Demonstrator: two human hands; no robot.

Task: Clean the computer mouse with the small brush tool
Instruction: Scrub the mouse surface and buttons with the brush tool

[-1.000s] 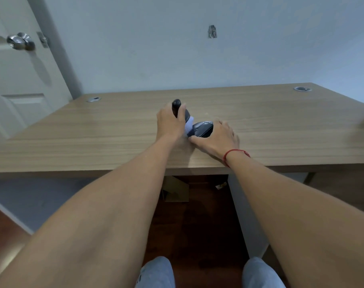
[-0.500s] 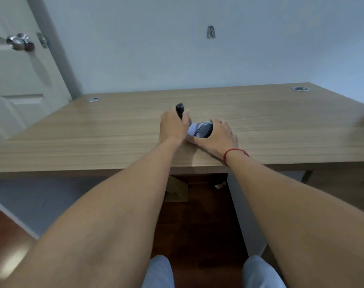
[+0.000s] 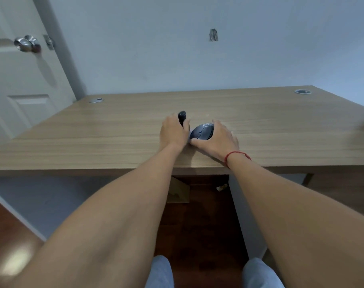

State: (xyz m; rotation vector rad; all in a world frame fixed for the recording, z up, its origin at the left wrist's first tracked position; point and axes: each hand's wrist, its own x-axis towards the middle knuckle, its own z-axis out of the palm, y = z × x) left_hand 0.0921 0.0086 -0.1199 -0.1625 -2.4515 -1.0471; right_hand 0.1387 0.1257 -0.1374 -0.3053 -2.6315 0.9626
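a: two hands on the desk point(image 3: 114, 140), both yours, close together near its front edge. where's the mouse point(image 3: 203, 131)?

b: on the desk, a little in from that front edge and about midway along it. your right hand point(image 3: 217, 139) is cupped over its right side, fingers curled round the far end and thumb stretched along the near side, so you're gripping it. the dark top shows between thumb and fingers.

a: and the brush point(image 3: 182, 117)?

b: just left of the mouse. your left hand point(image 3: 172, 133) is closed in a fist round it, and only the rounded black end sticks up out of the fist, toward the desk's back edge. a pale bit shows low down between the fist and the mouse; i can't tell whether that's the bristles, or whether they touch the mouse.

a: do your hands touch?

b: your right thumb tip reaches the heel of your left hand, or very nearly; i can't tell which.

a: anything else on the desk?

b: a round cable port point(image 3: 96, 100) at the back left corner and another port point(image 3: 302, 91) at the back right, both well apart from the mouse. there's a red string point(image 3: 235, 154) round your right wrist, right at the desk's front edge.
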